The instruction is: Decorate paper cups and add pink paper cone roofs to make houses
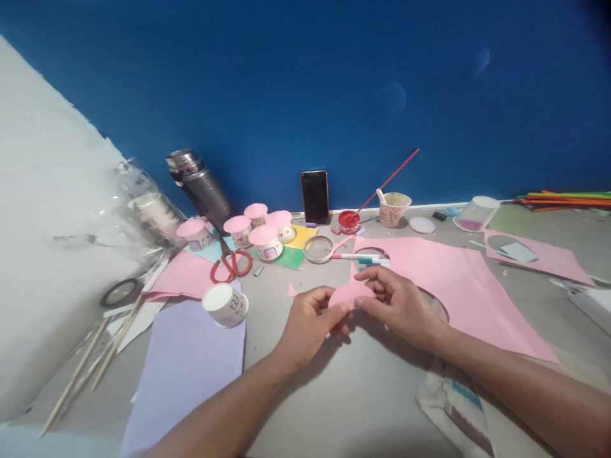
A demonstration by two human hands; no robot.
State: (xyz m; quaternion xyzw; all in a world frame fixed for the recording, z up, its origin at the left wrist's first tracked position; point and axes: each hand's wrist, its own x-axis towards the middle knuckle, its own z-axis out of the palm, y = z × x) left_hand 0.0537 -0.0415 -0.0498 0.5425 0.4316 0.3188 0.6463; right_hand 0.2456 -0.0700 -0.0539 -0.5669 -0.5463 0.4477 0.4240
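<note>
A rounded piece of pink paper is pinched between my two hands above the grey table. My left hand has its thumb on the near left edge, fingers behind. On the other side my right hand grips the right edge between thumb and fingers. Left of my hands a decorated paper cup lies tipped, partly over the purple sheet. Behind them stand several small cups with pink paper tops. To the right lies a large pink sheet with round holes cut in it.
Red-handled scissors, a roll of tape and markers lie behind my hands. A flask, a phone and a red pot with a stick stand near the blue wall. Wooden sticks lie at left, a cloth at right.
</note>
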